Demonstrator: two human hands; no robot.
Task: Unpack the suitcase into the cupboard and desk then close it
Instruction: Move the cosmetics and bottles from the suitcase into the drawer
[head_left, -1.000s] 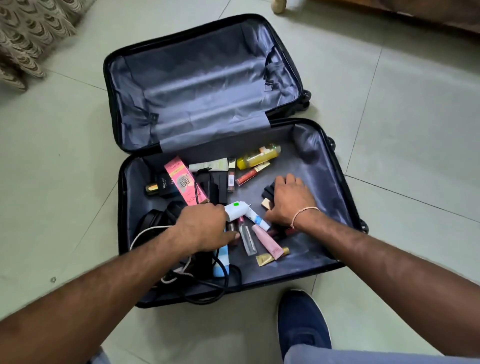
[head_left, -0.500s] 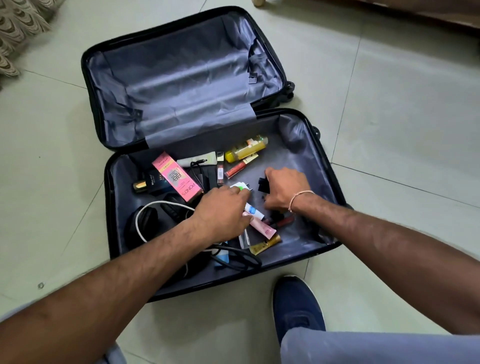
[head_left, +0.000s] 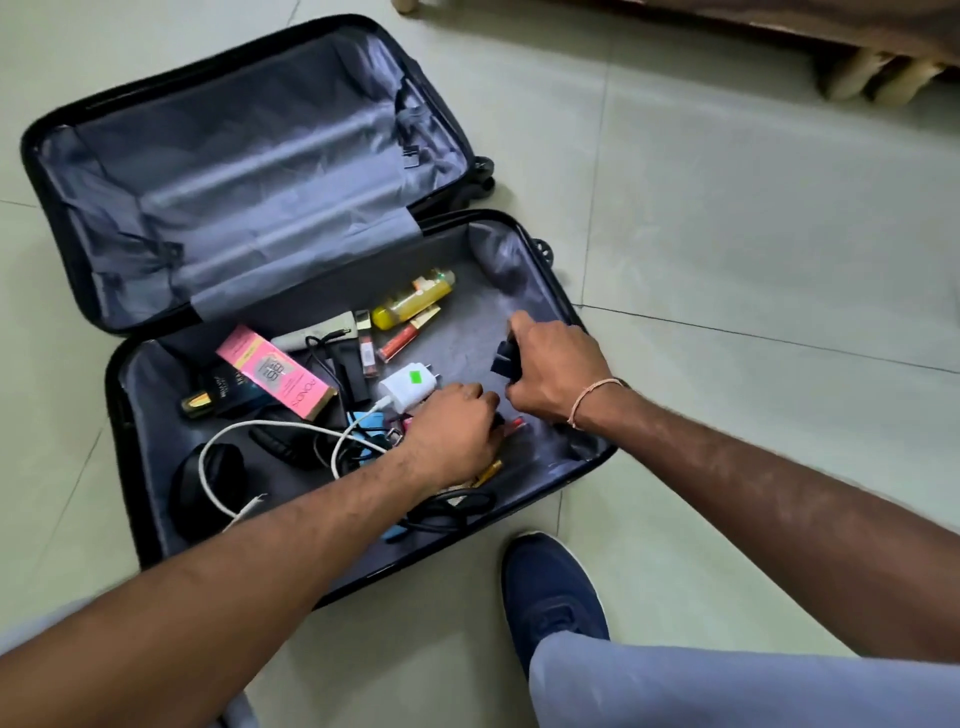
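left hand (head_left: 454, 431) shifted right | right hand (head_left: 553, 366) grips black item (head_left: 505, 359) in suitcase (head_left: 540, 260)

A pale tiled floor (head_left: 727, 218) with thin dark grout lines carries everything. The black suitcase (head_left: 119, 467) lies open flat on it, both grey-lined halves up. Just beside the suitcase's near edge a dark blue shoe (head_left: 550, 592) stands on the tiles.
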